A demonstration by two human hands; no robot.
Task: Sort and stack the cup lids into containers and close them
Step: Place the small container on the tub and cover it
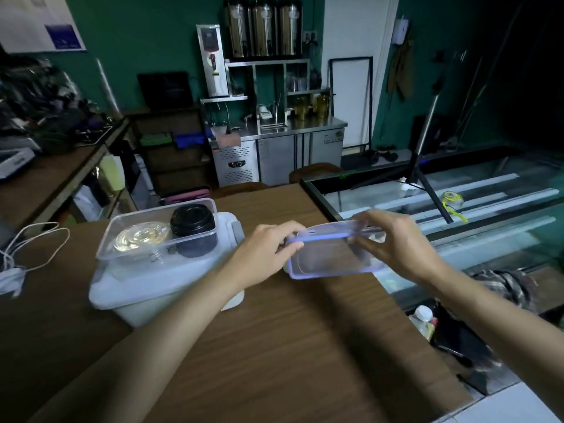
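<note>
We see both hands raised over the wooden table [274,346], holding 1 clear container lid [326,261] with a purple seal round its edge. The left hand [268,248] pinches the lid's left end between thumb and fingers, and the right hand [393,242] grips its right end, fingers curled over the far edge. The lid is tilted, its far edge higher than its near edge, and it is somewhat blurred. It sits clear of the table, near the table's right edge, and apart from the open clear container [171,243] to the left. In that container we see 2 stacks side by side: clear cup lids [140,238] on the left and black cup lids [193,222] on the right, the black stack rising above the rim. The container rests on top of a larger white box [146,282] that stands on the table. A white cable [33,242] loops at the table's left edge. To the right of the table runs a glass counter [457,196], and lower down beside the table we see a bottle [422,319] with a white cap.
</note>
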